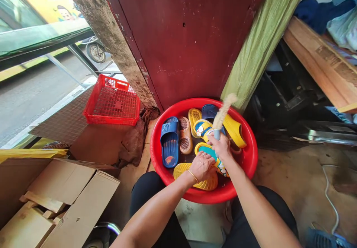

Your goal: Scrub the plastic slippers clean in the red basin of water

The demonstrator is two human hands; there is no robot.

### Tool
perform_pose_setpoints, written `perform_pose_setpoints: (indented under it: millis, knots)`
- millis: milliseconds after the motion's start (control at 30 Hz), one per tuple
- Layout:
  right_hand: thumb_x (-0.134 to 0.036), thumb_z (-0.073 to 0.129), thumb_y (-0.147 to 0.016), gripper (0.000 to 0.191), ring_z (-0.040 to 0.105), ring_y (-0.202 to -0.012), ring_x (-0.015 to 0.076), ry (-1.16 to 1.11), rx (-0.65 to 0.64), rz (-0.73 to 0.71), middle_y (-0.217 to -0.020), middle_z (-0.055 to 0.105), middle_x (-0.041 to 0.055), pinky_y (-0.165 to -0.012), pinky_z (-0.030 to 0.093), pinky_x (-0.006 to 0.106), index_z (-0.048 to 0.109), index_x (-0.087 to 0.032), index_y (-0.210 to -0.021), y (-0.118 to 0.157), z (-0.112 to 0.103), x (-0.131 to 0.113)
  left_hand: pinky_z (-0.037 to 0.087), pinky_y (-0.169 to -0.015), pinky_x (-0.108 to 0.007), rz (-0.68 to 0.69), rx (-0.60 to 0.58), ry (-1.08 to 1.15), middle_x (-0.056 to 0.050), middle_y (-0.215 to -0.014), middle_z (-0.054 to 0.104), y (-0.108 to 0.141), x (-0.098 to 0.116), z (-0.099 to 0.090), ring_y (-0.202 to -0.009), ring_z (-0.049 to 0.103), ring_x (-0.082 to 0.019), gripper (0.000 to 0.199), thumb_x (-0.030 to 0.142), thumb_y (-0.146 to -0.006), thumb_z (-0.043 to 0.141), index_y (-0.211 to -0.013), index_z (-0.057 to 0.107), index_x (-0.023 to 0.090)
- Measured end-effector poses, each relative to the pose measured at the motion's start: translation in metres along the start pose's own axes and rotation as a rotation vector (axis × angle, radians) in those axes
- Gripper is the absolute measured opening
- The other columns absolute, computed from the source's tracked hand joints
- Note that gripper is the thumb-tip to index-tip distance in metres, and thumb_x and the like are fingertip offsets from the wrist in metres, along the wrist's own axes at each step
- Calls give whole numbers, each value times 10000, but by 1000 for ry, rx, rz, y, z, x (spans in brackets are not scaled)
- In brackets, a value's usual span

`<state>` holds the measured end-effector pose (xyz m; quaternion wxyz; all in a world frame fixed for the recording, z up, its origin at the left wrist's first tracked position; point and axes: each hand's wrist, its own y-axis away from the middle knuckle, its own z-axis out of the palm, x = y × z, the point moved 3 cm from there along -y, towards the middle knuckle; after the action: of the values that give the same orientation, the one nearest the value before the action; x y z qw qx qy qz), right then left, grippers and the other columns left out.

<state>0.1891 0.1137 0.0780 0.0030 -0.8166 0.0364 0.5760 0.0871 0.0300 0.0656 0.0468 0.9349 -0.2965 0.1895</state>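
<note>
A round red basin (156, 147) stands between my knees and holds several sandals. My right hand (220, 145) is closed round the grey handle of a brush (223, 114), whose pale bristles point up and away. My left hand (203, 165) is closed on a yellow sandal with a teal insole (205, 150), near the basin's front. A yellow sole (181, 170) lies partly under my left hand. To the left are a blue slide (170, 143) and a brown sandal (185, 136). Farther back lie a yellow-and-blue sandal (203, 128) and a yellow clog (234, 130).
A red plastic crate (111, 119) sits back left, with a brown cloth (132, 145) beside it. Cardboard boxes (80, 207) fill the front left. Behind the basin is a dark red door (189, 54), with a green curtain (259, 50) to its right.
</note>
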Motion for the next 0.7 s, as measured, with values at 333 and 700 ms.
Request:
perform_pose_setpoints:
  millis: [333, 700]
  knots:
    - [-379, 841, -632, 434, 712, -744, 158, -576, 55, 31, -897, 682, 9, -508, 545, 186, 660, -197, -982, -8, -75, -38, 414, -742, -327, -271, 152, 101, -86, -869, 678, 19, -34, -37, -834, 622, -224, 260, 405, -942, 518, -881, 632, 180]
    - [-352, 781, -676, 454, 704, -906, 156, -624, 83, 4, -1045, 661, 3, -806, 608, 308, 623, -248, -1088, -14, -83, -18, 290, -524, -278, -597, 47, 563, -8, -418, 448, 20, -55, 2, -450, 448, -133, 593, 625, -855, 571, -436, 514, 208]
